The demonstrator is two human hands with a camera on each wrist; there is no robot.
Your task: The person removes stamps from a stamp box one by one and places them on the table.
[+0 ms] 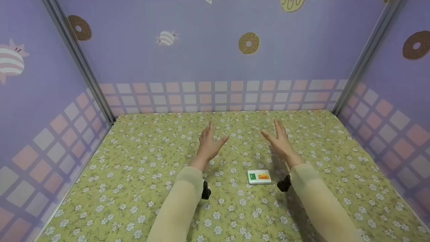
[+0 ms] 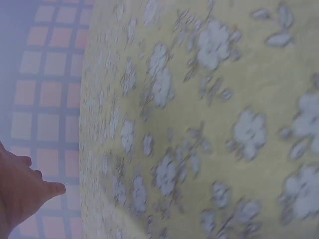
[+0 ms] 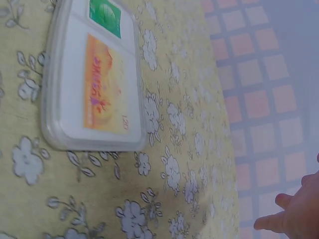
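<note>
A small flat white case (image 1: pixel 259 177) with rounded corners lies on the flowered cloth, between the two forearms and nearer the right one. Its face carries a green patch and an orange-yellow picture, larger in the right wrist view, where the clear-edged case (image 3: pixel 70 74) fills the upper left. My left hand (image 1: pixel 209 145) is held above the cloth with thumb and fingers spread, holding nothing. Opposite it, my right hand (image 1: pixel 279 139) is likewise spread and holds nothing. Each wrist view shows only part of its hand, the left hand (image 2: pixel 22 191) and the right hand (image 3: pixel 299 209).
A yellow-green cloth (image 1: pixel 134 174) with white flowers covers the table. Purple wall panels (image 1: pixel 208 60) with doughnut and sweet pictures and a checked band stand at the back and both sides. Grey metal posts (image 1: pixel 80 64) mark the back corners.
</note>
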